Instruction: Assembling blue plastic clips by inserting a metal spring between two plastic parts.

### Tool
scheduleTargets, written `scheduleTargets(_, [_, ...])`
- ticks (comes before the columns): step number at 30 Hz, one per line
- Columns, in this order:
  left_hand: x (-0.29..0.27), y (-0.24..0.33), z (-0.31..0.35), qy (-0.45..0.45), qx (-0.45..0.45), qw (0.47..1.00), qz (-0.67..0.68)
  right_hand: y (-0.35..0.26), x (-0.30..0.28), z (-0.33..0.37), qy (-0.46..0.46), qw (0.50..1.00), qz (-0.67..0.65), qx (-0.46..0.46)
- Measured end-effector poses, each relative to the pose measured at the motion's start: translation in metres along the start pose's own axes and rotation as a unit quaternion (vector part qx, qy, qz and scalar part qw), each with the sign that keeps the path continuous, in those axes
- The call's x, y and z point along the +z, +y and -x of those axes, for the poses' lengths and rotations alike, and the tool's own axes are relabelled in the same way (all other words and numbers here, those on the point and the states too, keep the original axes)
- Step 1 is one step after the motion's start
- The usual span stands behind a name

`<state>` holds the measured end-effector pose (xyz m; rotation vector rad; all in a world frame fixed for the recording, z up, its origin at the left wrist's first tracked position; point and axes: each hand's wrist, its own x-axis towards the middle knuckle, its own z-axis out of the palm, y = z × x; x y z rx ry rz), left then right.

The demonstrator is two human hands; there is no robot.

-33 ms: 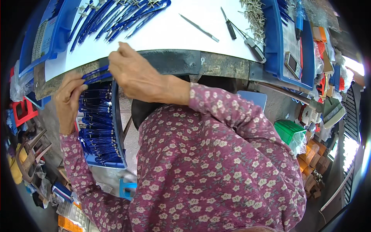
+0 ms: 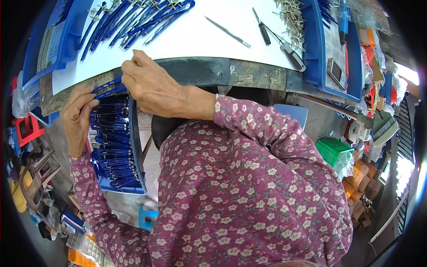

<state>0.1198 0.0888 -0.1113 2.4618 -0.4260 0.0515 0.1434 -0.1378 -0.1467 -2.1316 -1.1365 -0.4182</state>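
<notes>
A slim blue two-armed piece [image 2: 109, 87] is held level between my hands, just off the table's near edge. My left hand [image 2: 76, 115] pinches its left end between thumb and fingers. Closed round the other end is my right hand [image 2: 149, 84], its fingers hiding that tip. Below them, a blue bin [image 2: 139, 165] holds rows of similar blue pieces [image 2: 113, 149] packed side by side. On the white table surface beyond lies a fanned pile of blue pieces [image 2: 133, 22] with metal cross-shaped parts at their far ends.
A pointed metal tool [image 2: 228, 32], a black-handled tool [image 2: 265, 34] and a grey-handled tool [image 2: 292, 58] lie on the table. Past them is a heap of small metal parts [image 2: 291, 22]. Blue trays flank both sides; the right one holds a small phone [image 2: 336, 74]. A red stool [image 2: 29, 129] stands left.
Both hands have shifted very slightly left, carrying the blue piece with them. The grip looks the same, and the piles and tools keep their places.
</notes>
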Motion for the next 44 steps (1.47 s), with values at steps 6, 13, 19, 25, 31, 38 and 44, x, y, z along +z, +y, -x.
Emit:
scheduleTargets(6, [0.019, 0.021, -0.017, 0.016, 0.081, 0.997, -0.008, 0.008, -0.023, 0.029, 0.014, 0.999, -0.006, 0.032])
scheduleTargets(13, [0.09, 0.077, -0.056, 0.026, 0.215, 0.972, 0.092, 0.011, -0.097, 0.091, -0.004, 0.988, 0.032, 0.154])
scheduleTargets(19, [0.098, 0.086, -0.06, -0.005, 0.22, 0.97, 0.108, 0.013, -0.109, 0.102, -0.002, 0.983, 0.036, 0.177])
scheduleTargets(25, [0.061, 0.043, -0.039, 0.016, 0.125, 0.988, 0.093, 0.015, -0.053, 0.063, 0.015, 0.992, 0.011, 0.127])
scheduleTargets(31, [0.007, -0.001, -0.01, 0.019, 0.051, 0.998, 0.009, 0.001, -0.006, 0.008, 0.0, 0.999, -0.002, 0.047])
scheduleTargets(38, [0.016, 0.033, -0.018, 0.044, 0.088, 0.995, -0.001, 0.008, -0.033, 0.031, 0.009, 0.998, 0.018, 0.053])
scheduleTargets(44, [0.07, 0.065, -0.044, 0.011, 0.17, 0.981, 0.089, 0.016, -0.076, 0.083, 0.007, 0.987, 0.046, 0.151])
